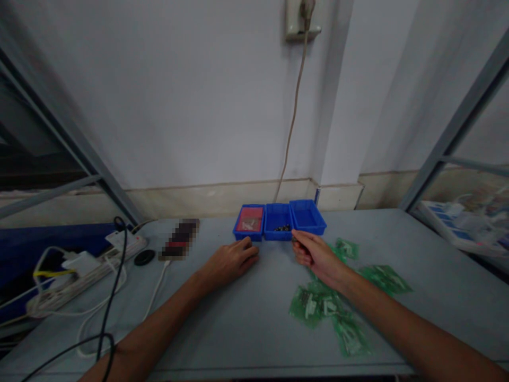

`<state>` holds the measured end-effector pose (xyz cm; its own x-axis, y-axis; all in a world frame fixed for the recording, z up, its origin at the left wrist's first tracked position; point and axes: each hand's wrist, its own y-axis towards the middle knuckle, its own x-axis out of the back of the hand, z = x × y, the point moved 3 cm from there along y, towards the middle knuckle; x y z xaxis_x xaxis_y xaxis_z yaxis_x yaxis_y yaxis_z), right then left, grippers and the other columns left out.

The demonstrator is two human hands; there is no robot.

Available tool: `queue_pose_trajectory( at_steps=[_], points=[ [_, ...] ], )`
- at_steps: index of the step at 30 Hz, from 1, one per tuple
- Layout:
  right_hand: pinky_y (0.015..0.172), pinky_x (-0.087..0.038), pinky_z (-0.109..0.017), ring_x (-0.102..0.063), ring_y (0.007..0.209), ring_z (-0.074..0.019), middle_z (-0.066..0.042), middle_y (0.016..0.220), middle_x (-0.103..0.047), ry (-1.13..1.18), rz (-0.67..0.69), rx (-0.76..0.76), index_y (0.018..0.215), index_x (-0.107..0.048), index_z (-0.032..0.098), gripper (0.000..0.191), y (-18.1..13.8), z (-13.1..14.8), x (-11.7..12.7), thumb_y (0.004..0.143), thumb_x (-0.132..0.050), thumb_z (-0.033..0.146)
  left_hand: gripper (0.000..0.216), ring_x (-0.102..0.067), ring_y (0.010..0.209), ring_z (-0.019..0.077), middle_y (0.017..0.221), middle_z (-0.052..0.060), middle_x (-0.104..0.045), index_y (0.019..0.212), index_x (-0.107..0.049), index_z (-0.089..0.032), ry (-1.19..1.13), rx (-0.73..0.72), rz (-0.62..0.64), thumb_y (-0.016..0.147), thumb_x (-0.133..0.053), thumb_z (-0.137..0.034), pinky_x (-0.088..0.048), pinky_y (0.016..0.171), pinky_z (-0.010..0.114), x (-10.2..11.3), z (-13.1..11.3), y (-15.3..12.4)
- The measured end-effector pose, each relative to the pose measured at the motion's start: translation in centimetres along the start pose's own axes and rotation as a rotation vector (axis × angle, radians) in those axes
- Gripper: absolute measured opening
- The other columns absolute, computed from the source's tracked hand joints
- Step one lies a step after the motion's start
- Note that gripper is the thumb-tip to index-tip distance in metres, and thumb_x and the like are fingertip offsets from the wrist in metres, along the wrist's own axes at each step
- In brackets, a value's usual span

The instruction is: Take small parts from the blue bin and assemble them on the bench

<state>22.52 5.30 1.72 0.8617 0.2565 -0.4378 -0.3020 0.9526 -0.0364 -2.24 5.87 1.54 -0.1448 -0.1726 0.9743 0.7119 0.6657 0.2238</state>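
So both my hands are out near the back edge of the worktop (246, 318), right in front of the three little blue bins. My left hand (233, 261) is just resting palm down, fingers loosely curled on the surface, holding nothing as far as I can see, right below the left bin (248, 222), the one with the reddish bottom and some pale bits in it. My right hand (316, 254) has the fingers bunched at the tips like it's pinching something small, but it's too tiny and dark to tell what. It sits just under the gap between the middle bin (278, 220), which has a heap of small dark parts, and the right bin (308, 216), which looks bare inside. The green bagged parts (324, 305) are scattered under and beside my right forearm, handy for that hand I guess. Power strip (79, 273) and cables sit off at the left edge, out of the way.
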Motion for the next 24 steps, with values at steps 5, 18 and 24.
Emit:
queue_pose_trajectory(
  at_steps=[5, 18, 24],
  points=[
    [0.040, -0.018, -0.020, -0.024, 0.043, -0.0035, 0.009, 0.055, -0.040, 0.061, 0.037, -0.019, 0.070, -0.055, 0.017, 0.046, 0.07, -0.08, 0.12, 0.082, -0.082, 0.051, 0.027, -0.063, 0.083, 0.0183, 0.102, 0.005, -0.059, 0.102, -0.061, -0.021, 0.058, 0.039, 0.008, 0.110, -0.042, -0.038, -0.050, 0.068, 0.028, -0.41, 0.53, 0.00],
    [0.038, -0.016, -0.019, -0.016, 0.042, -0.0037, 0.011, 0.053, -0.033, 0.185, 0.137, -0.114, 0.066, -0.050, 0.018, 0.046, -0.25, 0.01, -0.21, 0.090, -0.077, 0.047, 0.025, -0.065, 0.074, 0.0182, 0.103, 0.006, -0.063, 0.107, -0.062, -0.022, 0.181, 0.060, 0.036, 0.109, -0.040, -0.033, -0.046, 0.059, 0.028, -0.43, 0.53, -0.11],
    [0.038, -0.015, -0.020, -0.017, 0.041, -0.0031, 0.011, 0.052, -0.033, 0.169, 0.118, -0.108, 0.066, -0.051, 0.018, 0.045, -0.26, 0.07, -0.15, 0.088, -0.079, 0.046, 0.028, -0.069, 0.077, 0.0223, 0.094, 0.007, -0.070, 0.104, -0.063, -0.021, 0.249, 0.123, 0.070, 0.109, -0.041, -0.038, -0.044, 0.058, 0.028, 0.12, 0.26, -0.09]
  ],
)
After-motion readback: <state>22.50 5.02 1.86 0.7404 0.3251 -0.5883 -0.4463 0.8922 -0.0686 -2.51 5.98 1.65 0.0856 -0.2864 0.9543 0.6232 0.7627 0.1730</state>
